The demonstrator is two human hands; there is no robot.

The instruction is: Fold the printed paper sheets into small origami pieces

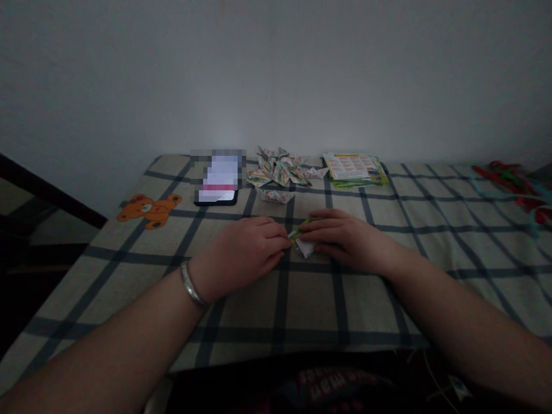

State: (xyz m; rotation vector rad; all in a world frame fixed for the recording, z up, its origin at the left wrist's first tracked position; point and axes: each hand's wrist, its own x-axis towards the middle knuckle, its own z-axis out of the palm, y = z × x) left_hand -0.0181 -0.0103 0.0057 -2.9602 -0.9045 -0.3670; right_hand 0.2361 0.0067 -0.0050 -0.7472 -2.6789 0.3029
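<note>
We see left hand [248,250] and right hand [345,238] pressing fingers upon small folded green-white paper [305,246], slanting from far left to near right.

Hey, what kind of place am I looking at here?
Probably a room in a home: a checked cloth covers the table by a plain wall, with a phone and a cartoon bear figure lying on it.

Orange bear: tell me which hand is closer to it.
Left. The left hand lies to the right of the orange bear, nearer the person; the right hand is farther right, beyond the left one.
</note>
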